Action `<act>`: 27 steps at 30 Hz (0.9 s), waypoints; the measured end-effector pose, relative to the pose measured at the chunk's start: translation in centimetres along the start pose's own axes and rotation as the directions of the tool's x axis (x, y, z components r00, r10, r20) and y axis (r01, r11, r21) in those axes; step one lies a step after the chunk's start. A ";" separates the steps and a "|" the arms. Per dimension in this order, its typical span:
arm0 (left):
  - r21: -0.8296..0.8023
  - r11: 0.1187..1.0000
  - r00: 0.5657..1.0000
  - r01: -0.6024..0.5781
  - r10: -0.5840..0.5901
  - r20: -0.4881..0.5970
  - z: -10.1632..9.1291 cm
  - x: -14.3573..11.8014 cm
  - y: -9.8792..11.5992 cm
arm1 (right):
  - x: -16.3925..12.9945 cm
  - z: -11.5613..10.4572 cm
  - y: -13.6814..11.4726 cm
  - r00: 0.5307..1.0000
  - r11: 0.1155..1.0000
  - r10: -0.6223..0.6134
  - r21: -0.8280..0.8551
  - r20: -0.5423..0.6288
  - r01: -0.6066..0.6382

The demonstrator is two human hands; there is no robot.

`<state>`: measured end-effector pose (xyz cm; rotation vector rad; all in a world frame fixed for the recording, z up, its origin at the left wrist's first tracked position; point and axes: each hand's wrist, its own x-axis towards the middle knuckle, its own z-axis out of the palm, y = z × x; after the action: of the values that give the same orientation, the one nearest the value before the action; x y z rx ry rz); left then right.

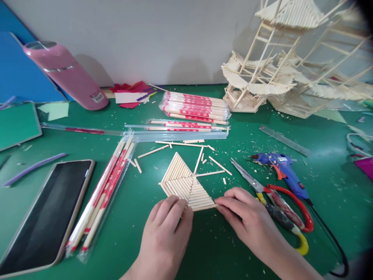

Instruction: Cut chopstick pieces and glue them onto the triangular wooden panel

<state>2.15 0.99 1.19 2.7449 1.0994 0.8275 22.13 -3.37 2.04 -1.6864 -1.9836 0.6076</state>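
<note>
A partly filled polygon panel of thin wooden sticks [189, 184] lies on the green table in front of me. Its sticks run in rows forming triangular sections, and two bare sticks spread from its centre toward the upper right. My left hand [167, 229] has its curled fingers on the panel's near left edge; the fingertips are partly hidden. With thumb and forefinger, my right hand [244, 214] pinches the panel's near right corner. Loose stick pieces [220, 165] are scattered just beyond the panel. Scissors [271, 194] with red and yellow handles lie right of my right hand.
A blue hot glue gun [281, 169] and a clear ruler [284, 140] lie at right. Stick-built tower models [262, 77] stand at the back right. Wrapped chopsticks [107, 194], a phone [46, 214] and a leaning pink bottle [67, 74] are at left. A chopstick bundle [195, 105] lies at the back.
</note>
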 end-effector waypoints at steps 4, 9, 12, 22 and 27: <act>-0.024 1.000 1.000 0.006 -0.006 -0.008 0.1 0.1 0.1 | 0.0 -0.1 0.1 1.000 1.000 0.011 0.029 0.022 -0.012; -0.073 0.997 1.000 -0.004 0.005 0.013 0.2 -0.4 0.0 | 0.1 -0.1 0.2 0.998 0.997 0.034 0.063 0.054 -0.038; -0.136 0.991 0.998 0.019 -0.011 0.060 0.3 -0.7 -0.1 | 0.1 -0.3 0.1 0.997 0.996 0.046 0.076 0.066 -0.051; -0.199 0.977 0.995 0.078 -0.064 0.076 0.3 -0.5 0.1 | 0.3 -0.4 -0.1 0.994 0.993 0.072 0.093 0.080 -0.079; -0.213 0.974 0.996 0.078 -0.068 0.052 0.2 -0.3 0.2 | 0.4 -0.5 -0.2 0.994 0.993 0.071 0.084 0.084 -0.078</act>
<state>2.19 0.69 0.88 2.5178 1.0292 0.8192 22.18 -3.03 2.60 -1.7142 -1.9269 0.7893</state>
